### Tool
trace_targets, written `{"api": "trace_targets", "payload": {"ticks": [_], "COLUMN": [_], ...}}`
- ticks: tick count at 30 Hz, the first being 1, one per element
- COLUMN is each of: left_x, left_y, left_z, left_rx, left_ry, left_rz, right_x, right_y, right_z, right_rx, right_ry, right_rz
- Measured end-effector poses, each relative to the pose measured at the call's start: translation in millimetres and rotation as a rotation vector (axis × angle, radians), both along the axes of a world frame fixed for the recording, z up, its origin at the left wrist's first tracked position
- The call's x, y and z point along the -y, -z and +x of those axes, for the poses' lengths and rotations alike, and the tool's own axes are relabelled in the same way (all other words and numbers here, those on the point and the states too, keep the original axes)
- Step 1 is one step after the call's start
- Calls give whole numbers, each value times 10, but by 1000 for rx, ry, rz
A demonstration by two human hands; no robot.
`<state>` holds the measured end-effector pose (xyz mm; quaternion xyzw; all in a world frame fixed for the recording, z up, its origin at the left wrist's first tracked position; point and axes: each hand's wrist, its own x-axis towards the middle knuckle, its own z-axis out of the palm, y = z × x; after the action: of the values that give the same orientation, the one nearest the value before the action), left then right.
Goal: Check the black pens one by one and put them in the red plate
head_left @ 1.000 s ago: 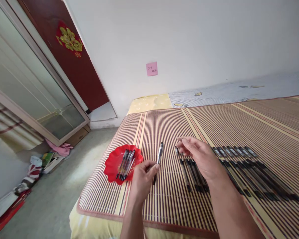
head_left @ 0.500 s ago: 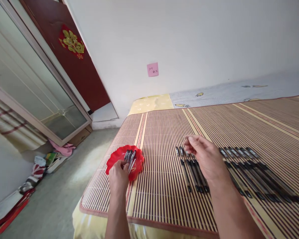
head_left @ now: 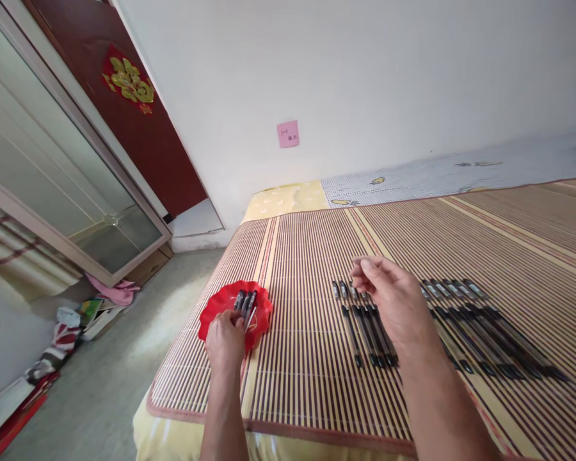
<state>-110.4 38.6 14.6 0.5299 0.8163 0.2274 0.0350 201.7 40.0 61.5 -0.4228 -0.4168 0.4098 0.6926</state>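
Note:
A scalloped red plate (head_left: pixel 211 314) lies on the striped mat, with several dark pens (head_left: pixel 246 301) inside it. My left hand (head_left: pixel 225 336) reaches over the plate's near side, its fingers closed on the lower part of a pen there. My right hand (head_left: pixel 388 291) is raised over the mat, thumb against curled fingers, with nothing visible sticking out of them. Beneath and left of it lie several pen barrels (head_left: pixel 365 333) side by side, with short black caps (head_left: pixel 340 289) in a row above them. The right hand and forearm hide part of this group.
To the right of my forearm lies another group of pen barrels (head_left: pixel 504 342), with a row of caps (head_left: pixel 456 289) beyond. The mat (head_left: pixel 297 384) covers a bed against the white wall. A pink note (head_left: pixel 288 134) sticks to the wall; floor shows at left.
The view has shifted slightly, so everything appears a little farther left. Both hands keep nearly the same place and pose, the left at the plate and the right above the pens.

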Motion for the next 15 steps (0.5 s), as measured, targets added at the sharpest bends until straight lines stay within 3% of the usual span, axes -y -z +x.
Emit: {"api": "trace_targets", "payload": {"ticks": [3, 7, 10, 15], "left_x": [-1, 23, 56, 104], "left_y": [-36, -81, -100, -99], "left_z": [13, 93, 200, 352], "left_rx": [19, 78, 135, 197], "left_ry": [2, 52, 101, 159], "left_rz": [37, 191, 239, 363], "right_x": [25, 31, 44, 73], "right_y": [-44, -54, -42, 4], "right_z": [34, 117, 191, 233], "right_rx": [38, 253, 537, 1007], "right_ry": [101, 191, 129, -107], "right_rz": [46, 42, -53, -314]}}
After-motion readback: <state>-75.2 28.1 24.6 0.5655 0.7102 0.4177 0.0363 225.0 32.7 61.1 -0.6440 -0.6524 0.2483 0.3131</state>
